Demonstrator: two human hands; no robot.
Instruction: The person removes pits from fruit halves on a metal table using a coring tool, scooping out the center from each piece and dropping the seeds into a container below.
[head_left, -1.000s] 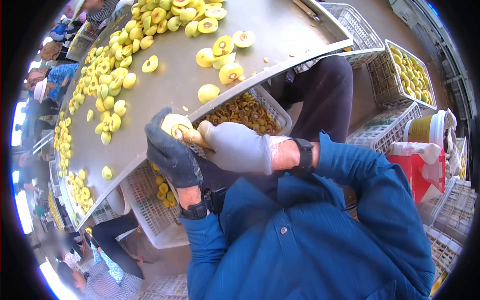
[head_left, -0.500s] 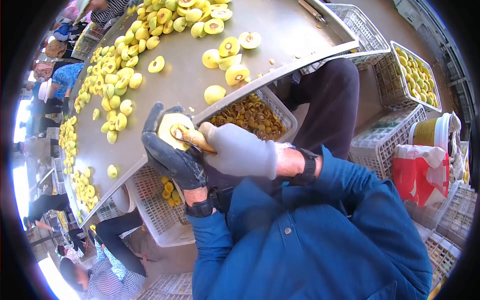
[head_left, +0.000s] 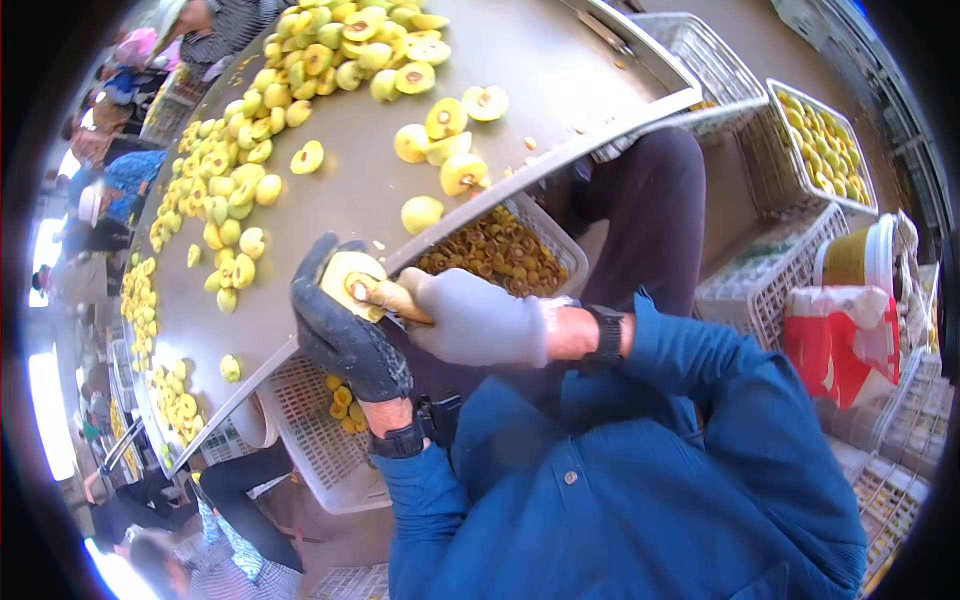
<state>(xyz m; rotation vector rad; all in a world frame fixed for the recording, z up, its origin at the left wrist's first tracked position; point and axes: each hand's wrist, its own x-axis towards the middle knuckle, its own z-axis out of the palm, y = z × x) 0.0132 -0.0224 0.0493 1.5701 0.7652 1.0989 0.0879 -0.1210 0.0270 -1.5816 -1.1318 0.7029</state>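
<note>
My left hand (head_left: 350,345), in a dark rubber glove, cups a halved yellow peach (head_left: 345,272) with its cut face up. The fingers wrap around the fruit's far side. My right hand (head_left: 480,318), in a pale grey knit glove, is closed on a wooden-handled pitting tool (head_left: 403,303). The tool's working end rests at the stone in the middle of the peach; its metal tip is mostly hidden. Both hands are just off the metal table's (head_left: 350,200) near edge, where loose peach halves (head_left: 463,174) lie close by.
Beneath the table edge stands a crate of brown pits (head_left: 495,250). Another white crate (head_left: 310,425) holds a few yellow pieces. A heap of halves (head_left: 345,50) covers the table's far side. A crate of whole fruit (head_left: 825,150) and a bucket (head_left: 860,258) are right. Co-workers sit left.
The tool's end has turned a little within the peach, and its metal edge shows less. Both hands stay together on the fruit. The whole view has shifted slightly.
</note>
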